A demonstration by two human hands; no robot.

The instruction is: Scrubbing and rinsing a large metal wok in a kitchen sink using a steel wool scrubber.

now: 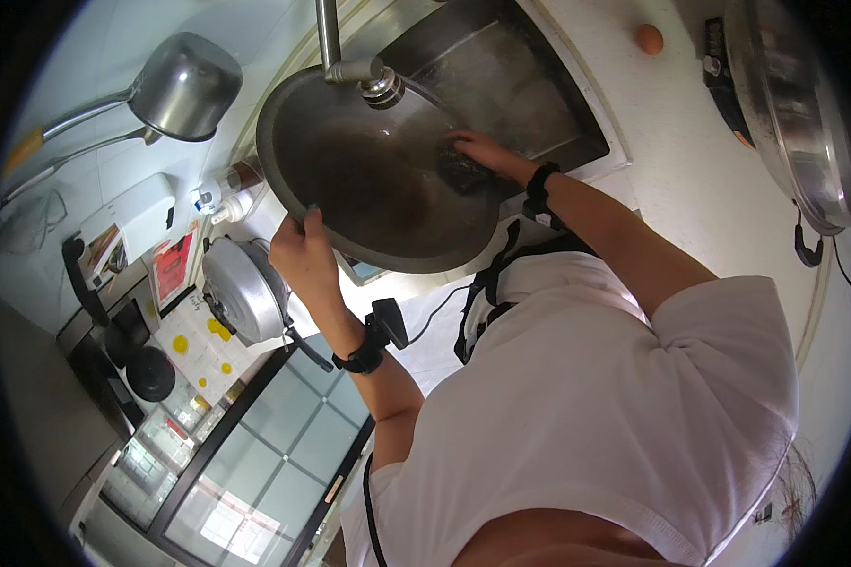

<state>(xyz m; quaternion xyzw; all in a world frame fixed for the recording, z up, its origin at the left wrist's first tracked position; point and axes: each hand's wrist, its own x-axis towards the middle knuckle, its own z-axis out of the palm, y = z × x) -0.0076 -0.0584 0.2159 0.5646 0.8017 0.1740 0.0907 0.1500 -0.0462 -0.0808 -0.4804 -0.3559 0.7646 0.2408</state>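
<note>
A large dark wok is tilted over the sink, under the metal faucet. My left hand grips its near left rim, thumb over the edge. Inside the wok, toward its right side, my right hand holds a dark scouring pad against the inner surface. The pad's exact make is hard to tell. Brownish wet residue shows across the wok's bottom. Both wrists wear black straps with small devices.
A brown egg lies on the right counter near a large steel pan. At left, a saucepan and ladle hang on the tiled wall. Bottles and a lidded aluminium pot stand beyond my left hand.
</note>
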